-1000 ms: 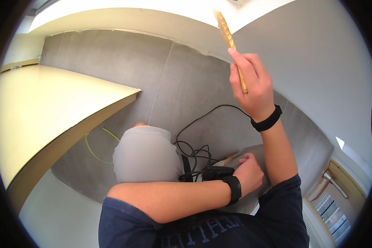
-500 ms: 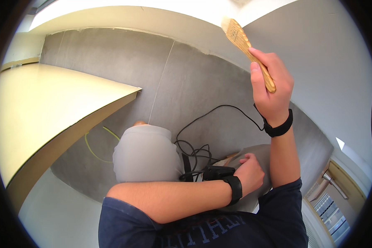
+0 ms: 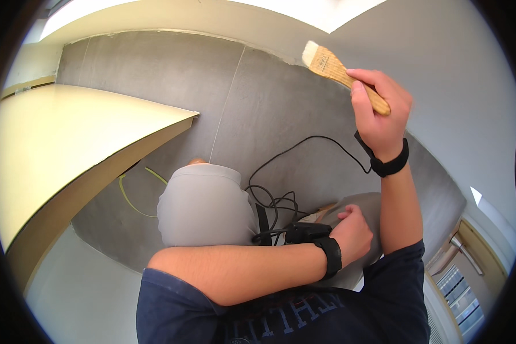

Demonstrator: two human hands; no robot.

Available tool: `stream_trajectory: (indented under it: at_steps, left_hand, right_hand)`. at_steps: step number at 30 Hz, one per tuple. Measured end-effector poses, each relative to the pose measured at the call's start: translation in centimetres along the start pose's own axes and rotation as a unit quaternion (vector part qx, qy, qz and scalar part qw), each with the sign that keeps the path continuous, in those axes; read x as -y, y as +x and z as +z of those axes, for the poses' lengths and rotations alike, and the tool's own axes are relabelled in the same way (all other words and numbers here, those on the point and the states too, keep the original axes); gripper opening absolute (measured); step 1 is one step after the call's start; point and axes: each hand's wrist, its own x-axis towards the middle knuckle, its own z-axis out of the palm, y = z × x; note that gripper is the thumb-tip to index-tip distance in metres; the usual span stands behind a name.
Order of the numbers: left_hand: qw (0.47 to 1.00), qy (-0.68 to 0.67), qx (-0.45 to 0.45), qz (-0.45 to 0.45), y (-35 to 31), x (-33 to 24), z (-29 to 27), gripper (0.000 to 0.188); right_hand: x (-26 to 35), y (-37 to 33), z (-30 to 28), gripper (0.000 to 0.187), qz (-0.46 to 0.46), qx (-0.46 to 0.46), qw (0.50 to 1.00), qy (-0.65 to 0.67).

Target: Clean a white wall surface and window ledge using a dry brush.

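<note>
In my right hand (image 3: 384, 112), raised at the upper right, is a flat paintbrush (image 3: 331, 64) with a wooden handle. My thumb and fingers are closed round the handle's lower part. The brush's white bristles point up and left, in front of where the wall meets the floor; whether they touch anything I cannot tell. Across my lap lies my left arm, and my left hand (image 3: 352, 234) rests over my right thigh with its fingers curled in. Nothing shows in it, though part of its fingers is hidden. Black bands circle both wrists.
A pale yellow panel (image 3: 80, 135) with a sharp corner juts in at the left above the grey floor (image 3: 155, 74). A black cable (image 3: 304, 139) loops from my right wrist to a black device (image 3: 307, 232) by my left wrist. A yellow-green cord (image 3: 126, 198) lies under the panel.
My right hand has shifted slightly right, turning the paintbrush so that its broad face and white bristles show more, lower in view. My left hand stays curled on my thigh.
</note>
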Motion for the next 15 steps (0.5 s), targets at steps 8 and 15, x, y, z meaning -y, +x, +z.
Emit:
stream_trajectory:
  at_steps: [8, 15]
  left_hand:
    - [1.000, 0.002, -0.003, 0.005, 0.1, -0.3, 0.1, 0.024]
    - [1.000, 0.024, -0.007, 0.000, 0.2, -0.4, 0.0, 0.023]
  right_hand:
    - [-7.9, -3.4, 1.9, 0.024, 0.476, 0.013, 0.847, 0.237]
    - [-11.5, -5.4, 3.8, 0.032, 0.577, 0.013, 0.780, 0.241]
